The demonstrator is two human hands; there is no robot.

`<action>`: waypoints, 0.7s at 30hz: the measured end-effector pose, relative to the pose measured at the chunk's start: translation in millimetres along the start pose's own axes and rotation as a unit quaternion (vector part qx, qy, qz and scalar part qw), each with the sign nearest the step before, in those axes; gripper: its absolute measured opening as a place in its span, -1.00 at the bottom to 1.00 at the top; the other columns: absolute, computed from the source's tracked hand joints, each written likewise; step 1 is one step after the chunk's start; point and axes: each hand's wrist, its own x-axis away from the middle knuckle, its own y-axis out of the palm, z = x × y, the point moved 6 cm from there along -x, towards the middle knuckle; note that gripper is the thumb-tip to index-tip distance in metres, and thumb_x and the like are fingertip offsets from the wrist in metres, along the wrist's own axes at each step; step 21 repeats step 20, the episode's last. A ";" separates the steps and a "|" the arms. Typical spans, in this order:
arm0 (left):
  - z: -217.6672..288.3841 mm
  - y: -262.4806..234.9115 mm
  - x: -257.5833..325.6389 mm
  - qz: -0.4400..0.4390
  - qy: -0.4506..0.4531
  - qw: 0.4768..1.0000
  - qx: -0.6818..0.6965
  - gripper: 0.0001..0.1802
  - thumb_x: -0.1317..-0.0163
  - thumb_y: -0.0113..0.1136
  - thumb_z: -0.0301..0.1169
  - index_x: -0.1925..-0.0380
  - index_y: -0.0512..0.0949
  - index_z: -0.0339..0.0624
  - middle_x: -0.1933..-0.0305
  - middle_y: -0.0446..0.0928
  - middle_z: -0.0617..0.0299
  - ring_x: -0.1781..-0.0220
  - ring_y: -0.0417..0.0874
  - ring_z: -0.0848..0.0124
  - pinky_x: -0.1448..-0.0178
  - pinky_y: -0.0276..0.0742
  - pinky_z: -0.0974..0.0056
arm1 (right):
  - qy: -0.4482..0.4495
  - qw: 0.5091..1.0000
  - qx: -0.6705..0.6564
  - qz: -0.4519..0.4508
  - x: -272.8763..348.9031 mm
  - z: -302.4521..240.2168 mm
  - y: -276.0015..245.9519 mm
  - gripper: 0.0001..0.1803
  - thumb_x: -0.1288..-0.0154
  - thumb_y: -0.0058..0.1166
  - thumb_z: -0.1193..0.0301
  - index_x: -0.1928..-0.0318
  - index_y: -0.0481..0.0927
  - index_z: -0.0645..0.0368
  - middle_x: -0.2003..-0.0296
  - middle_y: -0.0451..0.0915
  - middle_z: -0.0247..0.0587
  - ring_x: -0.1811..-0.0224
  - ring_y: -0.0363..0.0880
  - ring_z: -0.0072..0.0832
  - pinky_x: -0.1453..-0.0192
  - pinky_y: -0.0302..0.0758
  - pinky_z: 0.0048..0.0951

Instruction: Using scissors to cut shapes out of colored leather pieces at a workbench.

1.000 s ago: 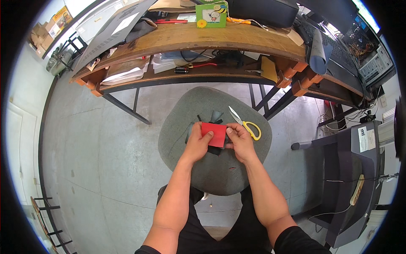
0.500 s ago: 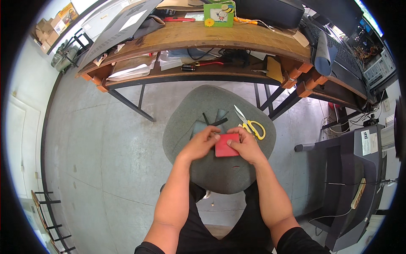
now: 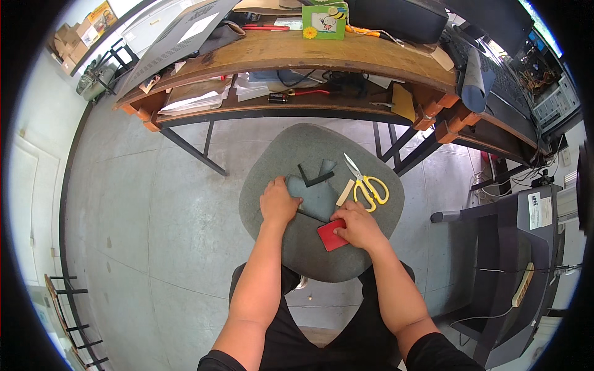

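On the rounded grey seat [image 3: 266,161] in front of me lies a flat grey-blue sheet [image 3: 318,199], looking like leather or cloth. My left hand [image 3: 279,201] grips its left edge, the thumb over its surface. In my right hand [image 3: 359,224] is a small red square piece [image 3: 331,236] with a dark edge, held between thumb and fingers low over the seat. Black narrow strips [image 3: 317,180] form an angle on the sheet's far part, next to a small grey scrap [image 3: 328,166]. Scissors with yellow handles [image 3: 375,193] and a beige strip [image 3: 345,193] lie to the right.
Beyond the seat stands a wooden desk [image 3: 260,59] with a lower shelf holding papers, cables and a screwdriver. A green picture frame [image 3: 323,23] is on top. A dark grey cabinet-like unit [image 3: 513,266] stands to the right.
My hands have moved apart. The left has left the red piece and gone to the sheet; the right has carried the red piece slightly down and right, tilting it. The beige strip is now uncovered.
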 end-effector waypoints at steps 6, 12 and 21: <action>-12.5 8.9 -2.7 -0.023 -0.012 0.995 0.101 -0.55 0.15 0.30 -0.31 0.21 0.51 -0.29 0.18 0.52 -0.10 0.12 0.54 0.04 0.06 0.45 0.11 | -0.001 0.999 0.010 0.040 1.0 -6.0 -2.0 -0.65 0.07 0.22 0.42 0.18 0.55 0.11 0.17 0.46 -0.18 0.06 0.41 -0.29 -0.06 0.35 -0.36; -29.8 0.2 -18.0 -0.007 0.009 0.982 0.190 -0.67 0.11 0.21 -0.32 0.40 0.52 -0.39 0.50 0.54 -0.01 0.40 0.56 0.24 0.29 0.43 0.21 | -0.288 0.551 -0.783 0.027 73.9 -145.7 -104.6 -0.93 -0.16 -0.04 0.57 0.35 0.49 0.31 0.24 0.48 0.02 0.19 0.49 -0.25 0.05 0.42 -0.31; -40.0 -0.8 -21.8 -0.025 -0.027 0.953 0.299 -0.77 0.01 0.13 -0.39 0.40 0.49 -0.36 0.49 0.49 0.18 0.42 0.46 0.45 0.31 0.36 0.32 | -0.530 0.135 -0.836 0.038 133.5 -249.9 -148.1 -0.64 -0.30 -0.07 0.34 0.02 0.46 0.38 0.02 0.46 -0.11 0.22 0.49 -0.18 0.15 0.44 -0.45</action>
